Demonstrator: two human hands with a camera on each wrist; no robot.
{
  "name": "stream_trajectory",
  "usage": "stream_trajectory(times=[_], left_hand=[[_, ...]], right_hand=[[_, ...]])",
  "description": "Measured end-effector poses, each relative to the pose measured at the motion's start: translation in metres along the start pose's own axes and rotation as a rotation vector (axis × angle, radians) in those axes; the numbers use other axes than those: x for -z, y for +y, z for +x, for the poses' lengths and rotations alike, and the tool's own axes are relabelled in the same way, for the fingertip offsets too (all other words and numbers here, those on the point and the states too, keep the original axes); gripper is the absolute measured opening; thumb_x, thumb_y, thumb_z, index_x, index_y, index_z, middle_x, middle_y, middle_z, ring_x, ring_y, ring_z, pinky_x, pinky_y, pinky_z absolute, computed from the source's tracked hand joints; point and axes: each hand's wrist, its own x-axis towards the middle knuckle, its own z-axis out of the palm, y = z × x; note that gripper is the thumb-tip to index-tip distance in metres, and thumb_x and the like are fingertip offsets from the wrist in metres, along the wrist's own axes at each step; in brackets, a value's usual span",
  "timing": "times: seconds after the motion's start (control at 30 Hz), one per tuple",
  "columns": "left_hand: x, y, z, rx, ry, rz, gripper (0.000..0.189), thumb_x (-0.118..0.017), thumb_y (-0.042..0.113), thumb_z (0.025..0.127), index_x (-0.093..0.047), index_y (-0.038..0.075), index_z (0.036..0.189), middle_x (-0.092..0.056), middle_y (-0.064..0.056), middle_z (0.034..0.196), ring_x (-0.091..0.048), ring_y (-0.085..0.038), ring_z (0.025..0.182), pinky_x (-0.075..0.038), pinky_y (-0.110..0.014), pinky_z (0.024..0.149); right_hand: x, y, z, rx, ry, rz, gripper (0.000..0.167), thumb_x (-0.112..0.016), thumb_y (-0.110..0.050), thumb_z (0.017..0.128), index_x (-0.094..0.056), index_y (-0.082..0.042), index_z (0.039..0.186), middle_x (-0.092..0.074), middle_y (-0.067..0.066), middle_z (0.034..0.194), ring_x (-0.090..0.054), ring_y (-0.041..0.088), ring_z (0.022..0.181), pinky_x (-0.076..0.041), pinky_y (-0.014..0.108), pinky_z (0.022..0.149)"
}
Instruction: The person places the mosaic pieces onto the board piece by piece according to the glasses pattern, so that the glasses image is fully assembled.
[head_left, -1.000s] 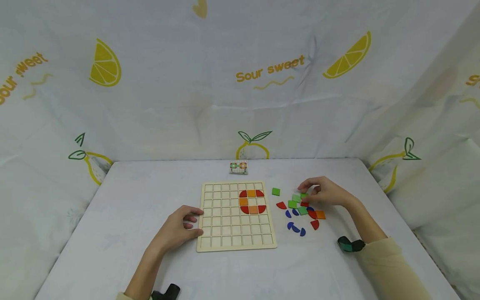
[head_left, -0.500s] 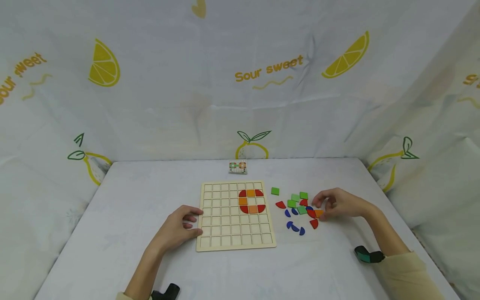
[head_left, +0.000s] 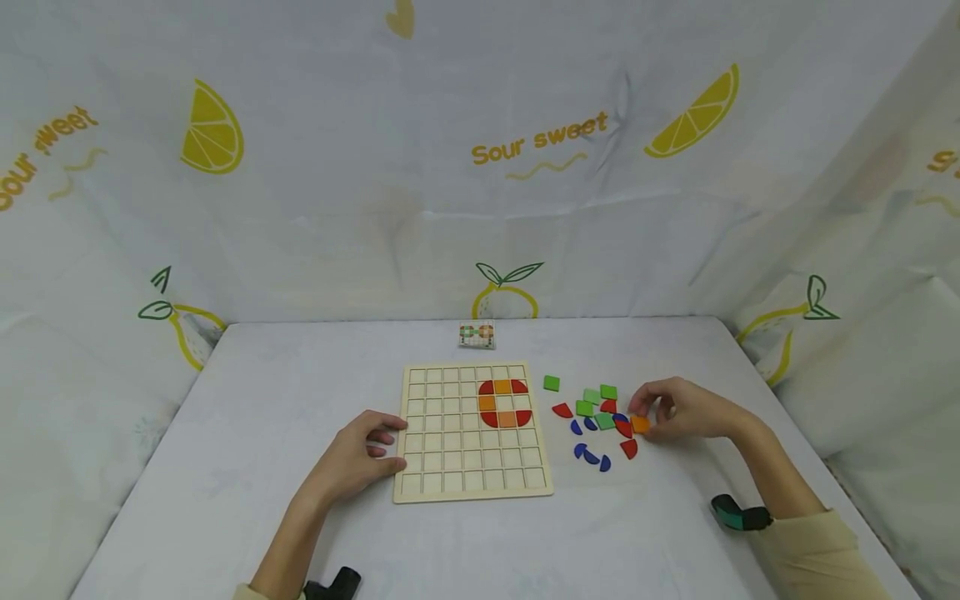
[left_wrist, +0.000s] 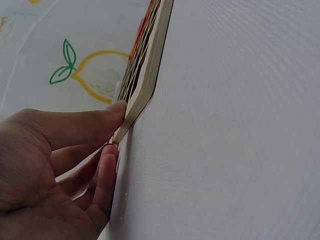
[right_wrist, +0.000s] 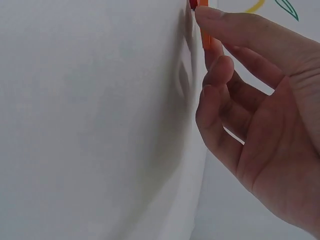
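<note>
The orange square (head_left: 640, 425) sits at the right end of the pile of bits, just beside a red piece (head_left: 624, 428). It is a square, so no side looks longest. In the right wrist view, its thin edge shows, lined up with the table. I can't tell if it is lifted.

The right hand (head_left: 678, 408) pinches it. The hand comes in from the right, and its fingers point left, toward the board (head_left: 472, 458).

The left hand (head_left: 352, 454) has its thumb and pointing finger spread apart, both touching the board's left edge. The board lies flat, one side facing the person.

White cloth (head_left: 585, 533) shows between the board and the right hand's sleeve (head_left: 813, 542). The table's right edge is well apart from the right hand.
</note>
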Motion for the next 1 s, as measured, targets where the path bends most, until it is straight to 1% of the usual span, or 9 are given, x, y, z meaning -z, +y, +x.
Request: stream_trajectory(times=[0.1,0.27,0.47,0.6,0.77,0.9,1.0], left_hand=[[0.000,0.001,0.000,-0.004,0.003,0.008,0.052,-0.094,0.010,0.083,-0.073,0.015,0.130,-0.070,-0.005,0.127,-0.066,-0.018,0.110,-0.057,-0.031,0.096],[0.001,0.000,0.000,-0.009,0.008,0.013,0.052,-0.094,0.009,0.082,-0.073,0.014,0.129,-0.070,-0.005,0.126,-0.067,-0.018,0.110,-0.057,-0.031,0.095],[0.000,0.001,-0.001,-0.008,0.004,0.018,0.052,-0.094,0.010,0.082,-0.073,0.014,0.130,-0.070,-0.006,0.125,-0.067,-0.017,0.109,-0.057,-0.031,0.094],[0.000,0.001,-0.001,-0.006,0.004,0.016,0.052,-0.094,0.010,0.083,-0.073,0.014,0.130,-0.070,-0.006,0.126,-0.067,-0.017,0.109,-0.057,-0.032,0.095],[0.000,0.001,-0.002,-0.003,0.006,0.011,0.052,-0.093,0.010,0.083,-0.073,0.014,0.130,-0.070,-0.006,0.126,-0.066,-0.018,0.110,-0.057,-0.032,0.096],[0.000,0.002,-0.001,-0.003,0.007,0.010,0.052,-0.094,0.009,0.082,-0.073,0.014,0.129,-0.070,-0.006,0.125,-0.066,-0.018,0.109,-0.057,-0.032,0.095],[0.000,0.002,-0.001,-0.003,0.011,0.011,0.052,-0.094,0.009,0.082,-0.073,0.014,0.129,-0.070,-0.006,0.125,-0.066,-0.017,0.109,-0.057,-0.031,0.094]], right_hand=[[0.002,-0.005,0.002,0.025,0.028,-0.018,0.026,-0.085,-0.012,0.091,-0.075,-0.009,0.114,-0.074,0.003,0.108,-0.063,0.016,0.087,-0.059,0.021,0.078],[-0.001,-0.023,0.010,0.044,0.064,-0.016,0.026,-0.086,-0.016,0.092,-0.074,-0.010,0.115,-0.073,0.005,0.109,-0.062,0.012,0.081,-0.059,0.022,0.078],[-0.013,-0.050,0.028,0.059,0.106,-0.027,0.025,-0.087,-0.018,0.092,-0.074,-0.012,0.113,-0.075,0.005,0.113,-0.063,0.012,0.082,-0.059,0.023,0.076],[-0.019,-0.065,0.044,0.100,0.117,-0.019,0.024,-0.087,-0.018,0.092,-0.074,-0.012,0.112,-0.076,0.005,0.113,-0.064,0.013,0.082,-0.060,0.023,0.075],[-0.028,-0.077,0.066,0.131,0.108,-0.011,0.022,-0.086,-0.015,0.093,-0.074,-0.013,0.112,-0.075,0.005,0.112,-0.066,0.014,0.084,-0.061,0.024,0.075],[-0.037,-0.083,0.083,0.134,0.080,-0.011,0.020,-0.084,-0.014,0.094,-0.075,-0.014,0.111,-0.075,0.004,0.112,-0.066,0.015,0.084,-0.061,0.023,0.074],[-0.043,-0.086,0.095,0.139,0.059,-0.002,0.020,-0.085,-0.014,0.093,-0.075,-0.014,0.110,-0.075,0.005,0.112,-0.066,0.016,0.085,-0.061,0.023,0.073]])
